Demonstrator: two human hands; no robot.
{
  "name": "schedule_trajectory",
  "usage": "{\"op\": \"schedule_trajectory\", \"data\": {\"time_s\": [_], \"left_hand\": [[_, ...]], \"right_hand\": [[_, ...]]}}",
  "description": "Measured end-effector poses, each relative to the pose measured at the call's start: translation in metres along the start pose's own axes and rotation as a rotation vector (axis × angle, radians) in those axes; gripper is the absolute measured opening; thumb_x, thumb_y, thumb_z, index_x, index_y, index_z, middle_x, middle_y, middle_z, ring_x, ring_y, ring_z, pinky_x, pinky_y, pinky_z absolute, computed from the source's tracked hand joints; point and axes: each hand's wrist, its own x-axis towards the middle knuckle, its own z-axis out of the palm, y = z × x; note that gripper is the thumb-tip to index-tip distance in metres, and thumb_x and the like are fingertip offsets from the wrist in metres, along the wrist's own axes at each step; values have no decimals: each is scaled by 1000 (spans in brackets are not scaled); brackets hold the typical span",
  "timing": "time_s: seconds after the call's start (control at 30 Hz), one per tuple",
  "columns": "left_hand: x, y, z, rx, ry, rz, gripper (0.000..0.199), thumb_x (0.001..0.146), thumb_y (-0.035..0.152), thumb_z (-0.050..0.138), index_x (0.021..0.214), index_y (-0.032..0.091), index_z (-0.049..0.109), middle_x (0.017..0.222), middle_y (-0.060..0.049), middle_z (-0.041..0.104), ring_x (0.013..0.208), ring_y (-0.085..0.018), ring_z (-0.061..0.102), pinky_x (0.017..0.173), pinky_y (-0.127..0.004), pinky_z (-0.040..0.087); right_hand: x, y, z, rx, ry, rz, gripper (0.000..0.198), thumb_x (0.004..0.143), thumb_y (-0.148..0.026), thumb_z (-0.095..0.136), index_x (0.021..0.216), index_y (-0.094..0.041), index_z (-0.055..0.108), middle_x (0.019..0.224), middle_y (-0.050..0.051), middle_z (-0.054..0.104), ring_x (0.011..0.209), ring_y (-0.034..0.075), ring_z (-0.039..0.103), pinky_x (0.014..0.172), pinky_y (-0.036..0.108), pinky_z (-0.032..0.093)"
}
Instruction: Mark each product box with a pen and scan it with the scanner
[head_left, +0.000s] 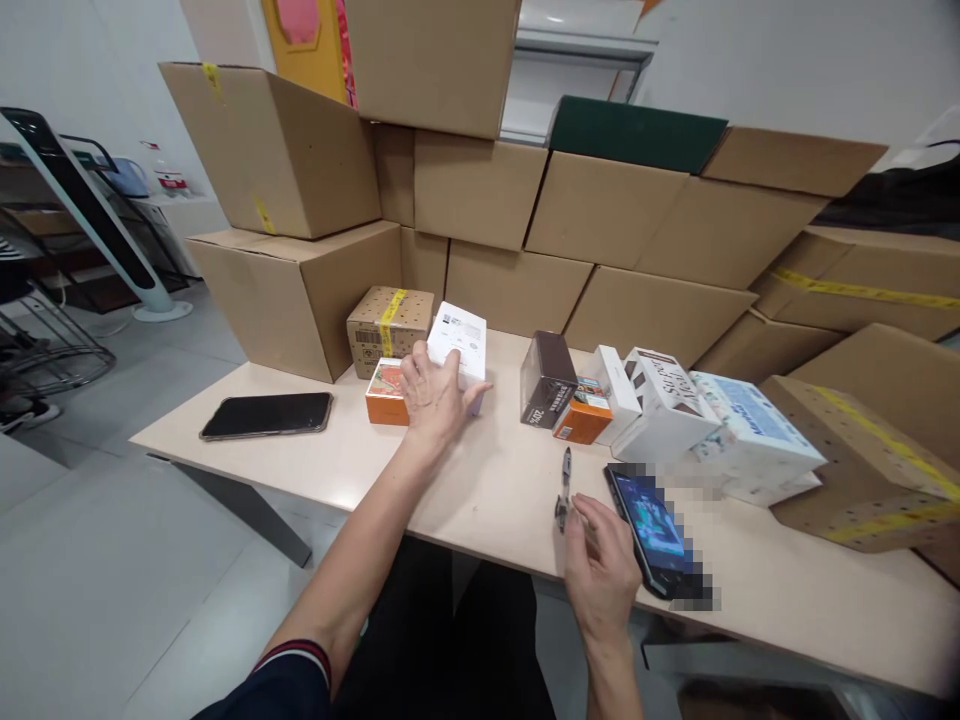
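Note:
My left hand point(435, 395) is closed around a white box point(461, 335) with small print on its top, its thumb on the right side and its fingers on the left. Just left of that hand sits an orange and white box point(386, 405), partly covered by my fingers. My right hand point(600, 555) rests at the table's front edge with curled fingers, the thumb and forefinger close together; what they hold, if anything, is hidden. Beside those fingertips a dark pen point(565, 485) lies on the table. A phone with a lit screen point(651, 525) lies right of this hand.
A small brown carton point(394, 310) stands behind the orange box. To the right are a dark brown box point(546, 380), a small orange box point(583, 415) and several white boxes point(664, 405). A black phone point(266, 414) lies at left. Large cartons point(480, 190) wall the table's back.

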Motion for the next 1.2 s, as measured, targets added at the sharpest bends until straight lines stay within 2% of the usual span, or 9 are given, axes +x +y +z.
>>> {"op": "schedule_trajectory", "data": {"time_s": [0.13,0.27,0.47,0.6,0.77,0.87,0.97,1.1,1.2], "left_hand": [[-10,24,-3,-40,45,155,55,87,56,61,129,21,59,143,-22,36,129,-42,36,104,-56,34],[-17,67,4,-141,-125,384,45,94,51,52,129,24,58,135,-19,44,117,-34,48,95,-45,44],[-1,121,41,-93,-311,330,50,92,61,45,123,23,58,140,-20,39,105,-35,56,79,-46,51],[6,127,50,-89,-401,328,33,96,40,46,118,19,60,126,-17,48,99,-31,61,76,-41,53],[-14,93,14,-93,-421,374,24,92,23,49,111,18,62,119,-15,52,102,-31,60,80,-44,54],[-34,48,-24,-274,-419,480,32,87,21,56,119,19,60,129,-15,48,114,-30,58,95,-46,52],[-54,-4,-54,-538,-416,483,38,84,23,63,122,23,58,135,-11,43,127,-27,50,108,-43,46],[-84,-55,-56,-792,-303,229,53,83,28,69,133,28,50,139,-10,41,136,-28,42,110,-44,45],[-106,-75,-41,-926,-398,86,63,85,32,70,142,29,42,144,-11,44,129,-26,52,111,-45,44]], "right_hand": [[-1,-1,1,21,18,41,18,90,-16,61,106,-16,68,101,10,70,97,20,65,87,37,54],[-2,-1,2,25,33,57,18,90,-16,61,107,-16,68,101,10,70,97,20,65,87,36,53],[-3,1,0,32,19,62,18,91,-17,59,106,-15,68,101,10,69,96,20,65,86,35,54],[-2,1,0,40,11,67,17,92,-17,57,105,-16,68,100,9,70,95,19,65,86,34,53],[-1,1,-2,66,9,115,17,92,-19,57,105,-17,68,100,9,70,95,19,65,86,33,53],[-2,2,-2,75,18,146,17,93,-21,58,105,-17,68,101,9,69,94,19,65,85,33,53],[0,1,2,36,-17,154,22,93,-26,57,111,-16,66,103,11,68,95,21,64,86,36,53],[8,-5,14,-80,-103,101,41,95,-36,54,128,-12,57,116,17,65,109,28,57,95,47,48],[11,-10,21,-85,-206,67,47,97,-38,49,137,-13,51,121,18,63,115,30,51,97,50,46]]}}
